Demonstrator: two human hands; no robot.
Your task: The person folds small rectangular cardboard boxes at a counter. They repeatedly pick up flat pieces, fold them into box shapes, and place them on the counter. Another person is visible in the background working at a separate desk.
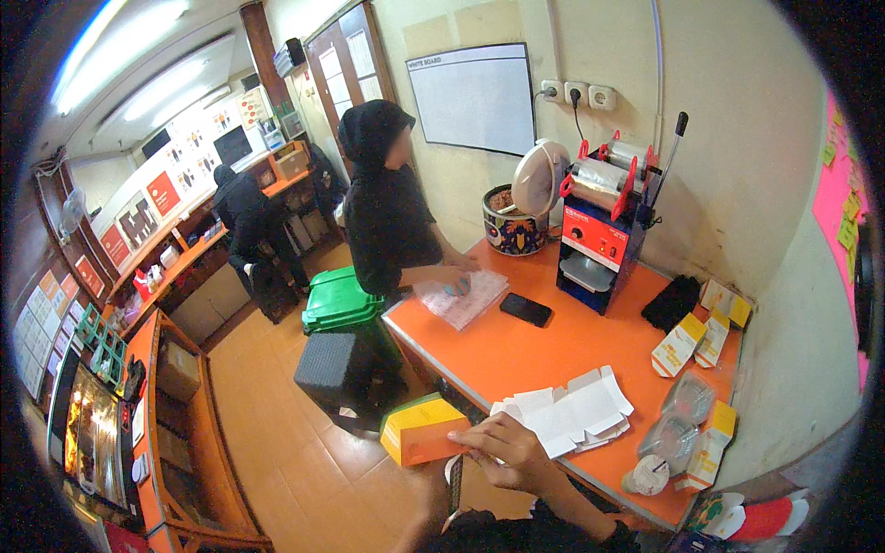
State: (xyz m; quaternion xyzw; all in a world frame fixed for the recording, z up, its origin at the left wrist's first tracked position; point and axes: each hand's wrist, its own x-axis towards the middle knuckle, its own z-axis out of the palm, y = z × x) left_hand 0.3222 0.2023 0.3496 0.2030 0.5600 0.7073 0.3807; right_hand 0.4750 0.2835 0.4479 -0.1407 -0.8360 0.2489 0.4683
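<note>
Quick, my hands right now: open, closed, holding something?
Left hand: beneath the yellow-and-orange box, fingers mostly hidden; open or closed can't be told.
Right hand: fingers bent onto the box's orange end, apparently gripping it.

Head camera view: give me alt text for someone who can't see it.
The wearer's right hand grips a yellow and orange carton, the left hand just below it. In front, an orange table holds white carton blanks, a black phone and a red-fronted machine; at its left, a person in black touches a sheet.
</note>
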